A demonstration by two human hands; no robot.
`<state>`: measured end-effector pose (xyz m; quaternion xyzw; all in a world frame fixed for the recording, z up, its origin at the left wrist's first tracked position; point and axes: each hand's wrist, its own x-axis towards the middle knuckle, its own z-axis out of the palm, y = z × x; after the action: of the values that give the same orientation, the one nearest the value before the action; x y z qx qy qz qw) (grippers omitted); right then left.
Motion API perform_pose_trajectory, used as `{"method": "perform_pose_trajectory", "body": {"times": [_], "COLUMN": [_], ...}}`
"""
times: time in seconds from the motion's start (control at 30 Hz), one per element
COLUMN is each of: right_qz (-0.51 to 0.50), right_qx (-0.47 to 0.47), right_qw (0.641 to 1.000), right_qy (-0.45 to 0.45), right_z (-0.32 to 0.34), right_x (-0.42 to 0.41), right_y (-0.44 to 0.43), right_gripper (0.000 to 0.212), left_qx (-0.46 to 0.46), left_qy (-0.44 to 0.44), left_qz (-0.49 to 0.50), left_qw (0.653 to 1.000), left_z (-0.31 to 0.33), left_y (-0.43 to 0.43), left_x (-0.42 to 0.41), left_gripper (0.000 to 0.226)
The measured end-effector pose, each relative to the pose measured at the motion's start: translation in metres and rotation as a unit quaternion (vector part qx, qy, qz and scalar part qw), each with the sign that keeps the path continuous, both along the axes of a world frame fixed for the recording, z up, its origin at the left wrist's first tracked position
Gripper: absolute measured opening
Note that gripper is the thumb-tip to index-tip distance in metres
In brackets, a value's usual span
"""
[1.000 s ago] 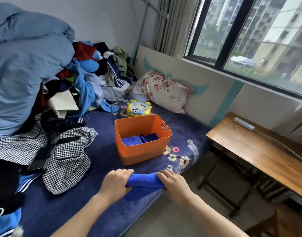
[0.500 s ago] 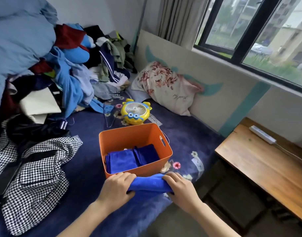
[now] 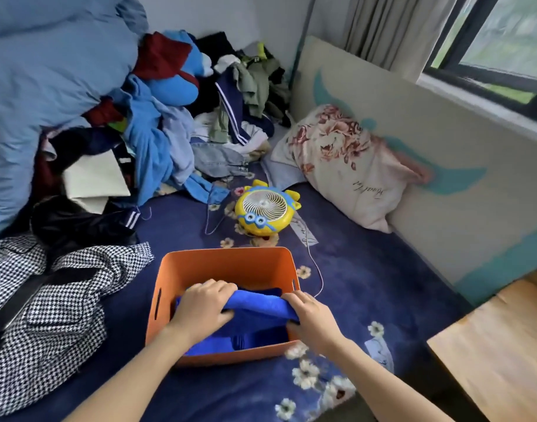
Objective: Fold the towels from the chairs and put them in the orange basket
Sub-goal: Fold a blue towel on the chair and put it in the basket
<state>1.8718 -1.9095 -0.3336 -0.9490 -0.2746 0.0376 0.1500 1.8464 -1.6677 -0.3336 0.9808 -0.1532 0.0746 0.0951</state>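
- Blue folded towel hangs inside the orange basket, over 2 towels lying there.
- Left hand and right hand pinch its ends, fingers curled tight.
- Uneven release could spill the fold open.

Left hand and right hand hold folded towel inside orange basket.
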Motion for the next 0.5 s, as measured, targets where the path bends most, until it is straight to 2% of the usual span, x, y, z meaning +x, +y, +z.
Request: {"method": "perform_pose_trajectory", "body": {"times": [0.07,0.17,0.23,0.33,0.4,0.47,0.5], "right_qz": [0.015,0.009,0.006,-0.016,-0.038,-0.004,0.025], "right_qx": [-0.014,-0.041,-0.049,-0.064,-0.055,-0.056,-0.097], "right_qw": [0.999,0.993,0.99,0.991,0.994,0.998,0.995], "right_qy": [0.049,0.11,0.131,0.12,0.085,0.013,-0.001], "right_z": [-0.011,-0.027,-0.037,-0.04,-0.044,-0.058,-0.068], "right_x": [0.025,0.058,0.083,0.109,0.123,0.125,0.122], "right_y": [0.002,0.009,0.013,0.014,0.014,0.011,0.011], "right_gripper": [0.045,0.044,0.042,0.041,0.04,0.038,0.04], "left_qx": [0.041,0.086,0.118,0.115,0.095,0.101,0.094], "left_qy": [0.049,0.157,0.189,0.181,0.097,0.097,0.119], "left_qz": [0.034,0.056,0.061,0.089,0.082,0.068,0.059], "left_qw": [0.997,0.982,0.973,0.973,0.987,0.988,0.987], "left_z": [-0.005,-0.013,-0.022,-0.026,-0.035,-0.051,-0.066], "left_y": [-0.003,-0.011,-0.015,-0.019,-0.02,-0.022,-0.024], "left_x": [0.017,0.04,0.062,0.091,0.109,0.116,0.114], "left_gripper": [0.035,0.027,0.028,0.03,0.037,0.049,0.052]}}
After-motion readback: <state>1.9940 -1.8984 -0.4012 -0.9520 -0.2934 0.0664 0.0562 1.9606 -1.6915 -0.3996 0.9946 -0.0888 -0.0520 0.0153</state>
